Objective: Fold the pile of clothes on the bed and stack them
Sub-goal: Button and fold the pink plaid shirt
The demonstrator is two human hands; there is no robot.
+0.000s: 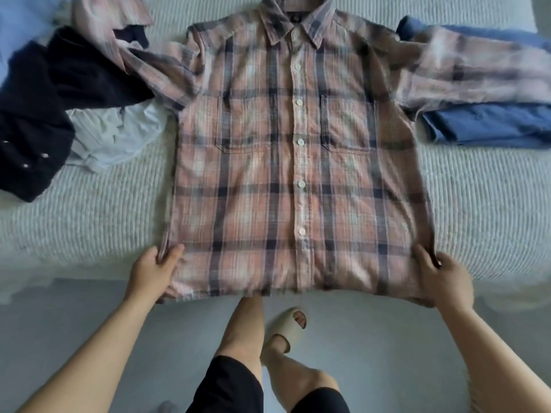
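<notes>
Shirt: plaid shirt (298,162), pink/navy check, lies front up & buttoned, spread flat in centre of frame on the bed (89,222); collar at top edge, hem at bottom hanging just over bed's edge.
Sleeves: both spread out; one runs to upper left over the dark garment, other to upper right over the blue stack.
L hand: left hand (155,269) pinches hem corner at lower left, thumb on top of cloth, fingers under.
R hand: right hand (441,275) grasps hem corner at lower right, same way.
Unfolded pile: black garment (38,114) w/ small buttons at left edge; pale crumpled garment (113,138) beside it, touching.
Folded: blue folded clothes (489,126) at right edge, partly under sleeve.
Below bed: grey floor (59,338), person's legs, one beige slipper (286,323); frame a bit blurred.
</notes>
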